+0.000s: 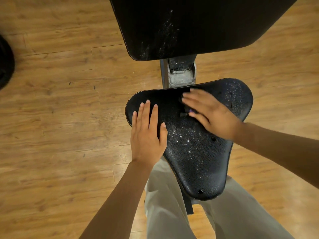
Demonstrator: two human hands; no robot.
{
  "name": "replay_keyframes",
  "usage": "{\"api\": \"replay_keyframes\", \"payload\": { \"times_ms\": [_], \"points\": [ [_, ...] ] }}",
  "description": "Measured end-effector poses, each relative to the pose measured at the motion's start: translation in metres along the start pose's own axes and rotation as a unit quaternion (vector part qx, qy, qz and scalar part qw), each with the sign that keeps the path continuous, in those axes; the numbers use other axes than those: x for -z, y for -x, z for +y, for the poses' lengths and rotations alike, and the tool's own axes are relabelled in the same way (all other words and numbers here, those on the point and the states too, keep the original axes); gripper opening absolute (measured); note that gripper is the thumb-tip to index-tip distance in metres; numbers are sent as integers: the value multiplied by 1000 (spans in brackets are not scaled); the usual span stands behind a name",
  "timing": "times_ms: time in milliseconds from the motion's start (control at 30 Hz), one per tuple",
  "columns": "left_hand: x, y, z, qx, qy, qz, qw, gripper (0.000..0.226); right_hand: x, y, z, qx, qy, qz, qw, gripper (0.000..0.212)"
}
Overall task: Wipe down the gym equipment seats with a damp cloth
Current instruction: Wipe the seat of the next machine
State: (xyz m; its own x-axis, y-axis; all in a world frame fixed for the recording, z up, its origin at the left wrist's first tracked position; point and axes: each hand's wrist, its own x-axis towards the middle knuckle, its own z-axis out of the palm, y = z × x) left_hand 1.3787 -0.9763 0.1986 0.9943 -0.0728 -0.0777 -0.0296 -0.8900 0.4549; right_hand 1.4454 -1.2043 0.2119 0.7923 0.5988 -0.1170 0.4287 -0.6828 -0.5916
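Seat [195, 145], black and speckled, sits below the backrest [189, 26]. Left hand [146, 135] lies flat on its left edge, grip wide. Right hand [210, 112], blurred, fingers straight, presses a dark cloth [183, 107] near its far edge.

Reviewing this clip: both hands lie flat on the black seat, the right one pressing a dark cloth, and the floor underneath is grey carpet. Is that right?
Not quite. The head view shows the floor is wood-look planking, not grey carpet. The rest holds: the left hand and right hand lie flat on the black seat, the right pressing a dark cloth.
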Motion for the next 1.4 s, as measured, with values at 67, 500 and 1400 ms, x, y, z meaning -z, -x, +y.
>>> {"api": "replay_keyframes", "payload": {
  "times_ms": [67, 500, 1400],
  "points": [
    [0, -2, 2, -13, 9, 1, 1000, 51, 2, 23, -3, 48, -18, -35, 998, 45],
    [-6, -6, 18, -18, -3, -18, 1000, 51, 14, -10, 32, -42, -4, 42, 998, 44],
    [-18, -15, 52, -25, 3, -40, 999, 53, 27, 57, 44, 21, -6, 2, 1000, 46]
  ]
}}
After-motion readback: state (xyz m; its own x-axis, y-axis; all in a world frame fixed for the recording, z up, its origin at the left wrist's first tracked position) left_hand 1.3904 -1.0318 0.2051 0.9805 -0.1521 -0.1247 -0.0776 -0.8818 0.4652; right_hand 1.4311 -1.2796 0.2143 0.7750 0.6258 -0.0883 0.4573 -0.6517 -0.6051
